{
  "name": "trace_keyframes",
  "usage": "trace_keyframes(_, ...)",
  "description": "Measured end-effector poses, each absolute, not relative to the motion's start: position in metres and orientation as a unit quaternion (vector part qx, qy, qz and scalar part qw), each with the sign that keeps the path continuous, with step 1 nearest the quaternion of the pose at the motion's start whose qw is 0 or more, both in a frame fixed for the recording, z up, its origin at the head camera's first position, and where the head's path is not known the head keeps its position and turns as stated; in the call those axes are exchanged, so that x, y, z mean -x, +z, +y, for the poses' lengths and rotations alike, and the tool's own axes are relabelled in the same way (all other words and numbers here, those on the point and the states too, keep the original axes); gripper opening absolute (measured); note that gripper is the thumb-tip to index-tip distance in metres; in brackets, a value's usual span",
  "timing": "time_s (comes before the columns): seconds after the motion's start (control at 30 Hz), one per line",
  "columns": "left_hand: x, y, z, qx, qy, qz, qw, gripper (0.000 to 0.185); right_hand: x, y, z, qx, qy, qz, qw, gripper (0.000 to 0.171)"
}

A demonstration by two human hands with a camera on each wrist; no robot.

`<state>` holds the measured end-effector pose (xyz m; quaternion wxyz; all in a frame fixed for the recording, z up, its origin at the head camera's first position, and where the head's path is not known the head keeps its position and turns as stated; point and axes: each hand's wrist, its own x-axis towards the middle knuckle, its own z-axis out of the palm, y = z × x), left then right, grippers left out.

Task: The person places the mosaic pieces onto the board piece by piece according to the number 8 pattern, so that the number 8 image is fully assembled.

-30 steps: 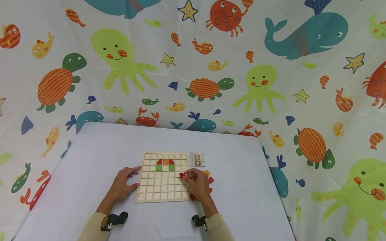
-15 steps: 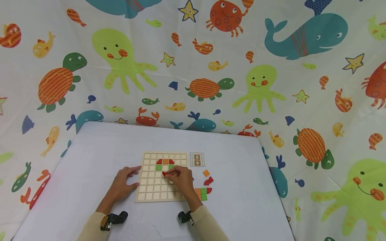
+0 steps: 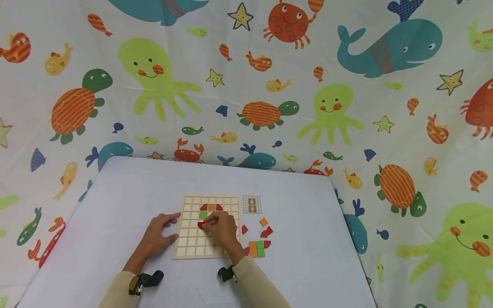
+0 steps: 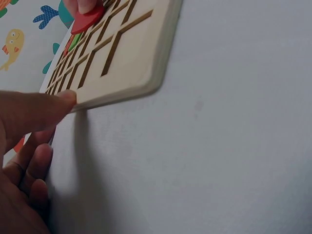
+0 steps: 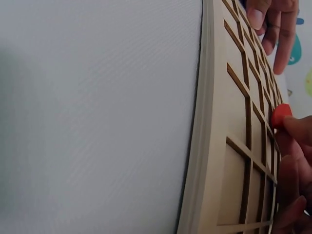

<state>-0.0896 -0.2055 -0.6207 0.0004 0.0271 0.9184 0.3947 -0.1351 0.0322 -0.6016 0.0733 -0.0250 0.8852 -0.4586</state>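
Observation:
My right hand [image 3: 222, 229] pinches a red quarter-circle tile [image 3: 200, 225] over the middle of the wooden grid board [image 3: 186, 251]. In the right wrist view, the red tile [image 5: 281, 116] sits at the fingertips, close to the grid. Above it, the board carries two red quarter-circle tiles [image 3: 203, 207] with an orange square tile [image 3: 212, 207] between them, and a green square tile [image 3: 203, 214] below the left one. The right hand covers cells right of that green tile. My left hand [image 3: 155, 234] touches the board's left edge, its thumb [image 4: 62, 101] against the rim.
Right of the board lie several loose tiles: a red one [image 3: 244, 229], an orange one [image 3: 263, 222], and a cluster with green [image 3: 260, 249] and orange [image 3: 253, 249]. A gridded pattern card [image 3: 252, 204] lies at the board's upper right. A sea-animal cloth [image 3: 231, 141] hangs behind the table.
My right hand has carried the red tile leftward from the board's right side to its middle, uncovering the loose tiles on the right. The left hand has stayed at the left edge.

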Motion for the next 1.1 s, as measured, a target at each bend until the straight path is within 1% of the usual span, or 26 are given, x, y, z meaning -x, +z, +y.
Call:
trace_keyframes(0.23, 0.0895, -0.6215, -0.2041, -0.026, 0.398, 0.917, -0.007, 0.071, 0.1370, -0.6005, 0.0285, 0.010, -0.431, 0.899, 0.072, 0.010)
trace_keyframes(0.47, 0.0901, -0.6218, -0.2039, -0.024, 0.397, 0.918, 0.009, 0.071, 0.1402, -0.6009, 0.0288, -0.006, -0.440, 0.896, 0.061, 0.011)
trace_keyframes(0.57, 0.0900, -0.6204, -0.2045, -0.018, 0.397, 0.918, 0.017, 0.071, 0.1421, -0.6022, 0.0280, 0.000, -0.439, 0.896, 0.063, 0.009)
trace_keyframes(0.8, 0.0897, -0.6194, -0.2040, -0.021, 0.399, 0.916, 0.013, 0.072, 0.1433, -0.5994, 0.0250, -0.001, -0.426, 0.902, 0.073, 0.007)
trace_keyframes(1.1, 0.0896, -0.6182, -0.2043, -0.020, 0.393, 0.919, 0.013, 0.071, 0.1443, -0.5964, 0.0232, 0.002, -0.410, 0.909, 0.075, 0.011)
